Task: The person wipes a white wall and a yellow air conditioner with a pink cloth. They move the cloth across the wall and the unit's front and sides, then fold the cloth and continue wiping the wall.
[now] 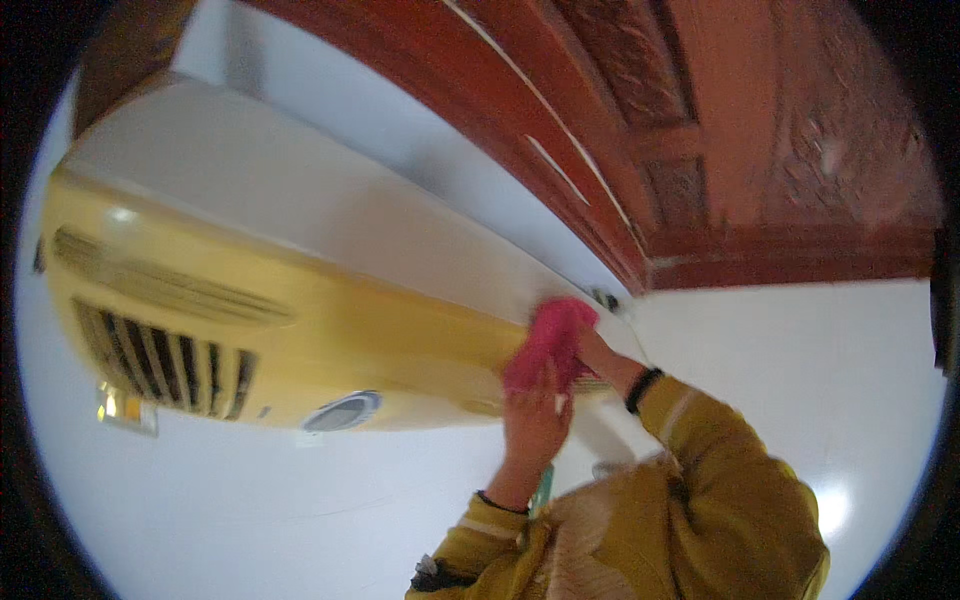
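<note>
A crumpled pink cloth (551, 341) rests against the side edge of a yellow and off-white appliance (405, 330), which looks like a cabinet air conditioner. My left hand (534, 420) grips the cloth from below, its fingers over the lower part. On the upper right of the cloth is my right hand (604, 356), also closed on it; its fingertips are partly hidden. Dark slatted vents (165, 360) and an oval panel (343, 411) with a silvery rim are on the yellow front. Motion blurs the hands and cloth.
Reddish-brown carved wooden panelling (720, 135), like a door and its frame, fills the top right. A pale wall strip (420, 150) runs between it and the appliance. A shiny white surface (765, 360) is at right. Something small and lit (124, 409) shows at far left.
</note>
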Demonstrator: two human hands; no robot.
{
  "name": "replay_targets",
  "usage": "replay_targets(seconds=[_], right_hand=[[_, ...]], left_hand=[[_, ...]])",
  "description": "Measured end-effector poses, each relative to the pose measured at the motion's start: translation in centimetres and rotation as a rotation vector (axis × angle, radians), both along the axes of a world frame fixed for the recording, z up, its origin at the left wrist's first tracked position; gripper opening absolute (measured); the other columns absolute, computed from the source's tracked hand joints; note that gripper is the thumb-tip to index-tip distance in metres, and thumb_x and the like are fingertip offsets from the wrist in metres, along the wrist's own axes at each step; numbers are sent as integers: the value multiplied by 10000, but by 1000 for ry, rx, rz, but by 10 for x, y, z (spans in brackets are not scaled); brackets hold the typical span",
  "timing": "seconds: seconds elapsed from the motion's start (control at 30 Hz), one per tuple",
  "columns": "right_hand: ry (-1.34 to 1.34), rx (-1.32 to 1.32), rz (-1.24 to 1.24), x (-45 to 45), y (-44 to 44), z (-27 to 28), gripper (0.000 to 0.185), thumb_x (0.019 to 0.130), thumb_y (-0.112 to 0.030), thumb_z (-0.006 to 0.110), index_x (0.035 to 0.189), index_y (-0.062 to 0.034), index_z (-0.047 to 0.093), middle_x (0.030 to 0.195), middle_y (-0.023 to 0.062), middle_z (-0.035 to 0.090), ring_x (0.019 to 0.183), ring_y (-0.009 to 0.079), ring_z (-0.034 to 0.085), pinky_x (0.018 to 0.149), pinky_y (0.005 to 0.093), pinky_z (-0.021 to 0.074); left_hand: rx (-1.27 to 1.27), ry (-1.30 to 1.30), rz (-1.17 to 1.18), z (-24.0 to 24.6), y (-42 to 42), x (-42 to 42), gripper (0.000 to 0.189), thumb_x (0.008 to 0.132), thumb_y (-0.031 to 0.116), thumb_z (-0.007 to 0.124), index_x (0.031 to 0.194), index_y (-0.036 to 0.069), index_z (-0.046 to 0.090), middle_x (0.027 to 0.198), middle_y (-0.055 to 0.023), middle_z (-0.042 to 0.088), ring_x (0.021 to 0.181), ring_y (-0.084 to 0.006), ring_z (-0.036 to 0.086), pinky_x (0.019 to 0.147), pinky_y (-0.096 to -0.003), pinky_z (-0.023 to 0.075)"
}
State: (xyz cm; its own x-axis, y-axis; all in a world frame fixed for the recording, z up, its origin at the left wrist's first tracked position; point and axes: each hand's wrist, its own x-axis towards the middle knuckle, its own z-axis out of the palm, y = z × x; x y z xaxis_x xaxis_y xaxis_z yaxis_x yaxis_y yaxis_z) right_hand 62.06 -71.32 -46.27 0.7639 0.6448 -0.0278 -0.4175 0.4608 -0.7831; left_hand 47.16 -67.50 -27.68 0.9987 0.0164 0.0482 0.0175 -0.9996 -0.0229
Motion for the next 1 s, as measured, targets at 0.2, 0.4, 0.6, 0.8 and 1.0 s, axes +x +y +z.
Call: replay_targets(seconds=[0.2,0.4,0.6,0.8,1.0], right_hand=[[-142,308,-10,31,36,110,284,1004,-219,588,1241,-65,617,1216,64,642,1074,200,597,952,371,497],[-547,140,10,89,61,347,301,997,-252,618,1235,-68,599,1132,62,644,1005,152,610,873,319,530],[-856,419,76,92,55,538,323,1004,-306,572,1202,-58,632,1152,71,669,1051,176,615,936,372,519],[-933,581,16,117,86,566,382,979,-324,614,1253,-58,621,1198,97,668,1089,198,611,957,380,514],[-646,445,50,128,93,391,413,957,-258,656,1307,-48,584,1276,108,628,1141,210,578,1000,392,481]], left_hand=[[71,-232,33,63,2,-1,721,939,360,600,1485,-46,362,1387,-292,495,1213,-468,519,1042,-573,380],[136,-690,11,178,2,29,774,938,352,612,1500,-80,301,1475,-374,338,1335,-537,382,1096,-589,304],[104,-944,-106,283,2,46,817,936,300,628,1505,-119,219,1506,-408,261,1372,-575,312,1120,-583,264],[112,-966,-118,309,9,52,798,927,260,633,1497,-125,228,1484,-414,293,1354,-573,334,1118,-574,272],[354,-701,-29,245,15,47,776,944,341,599,1513,-73,270,1462,-353,389,1244,-486,496,1081,-578,336]])
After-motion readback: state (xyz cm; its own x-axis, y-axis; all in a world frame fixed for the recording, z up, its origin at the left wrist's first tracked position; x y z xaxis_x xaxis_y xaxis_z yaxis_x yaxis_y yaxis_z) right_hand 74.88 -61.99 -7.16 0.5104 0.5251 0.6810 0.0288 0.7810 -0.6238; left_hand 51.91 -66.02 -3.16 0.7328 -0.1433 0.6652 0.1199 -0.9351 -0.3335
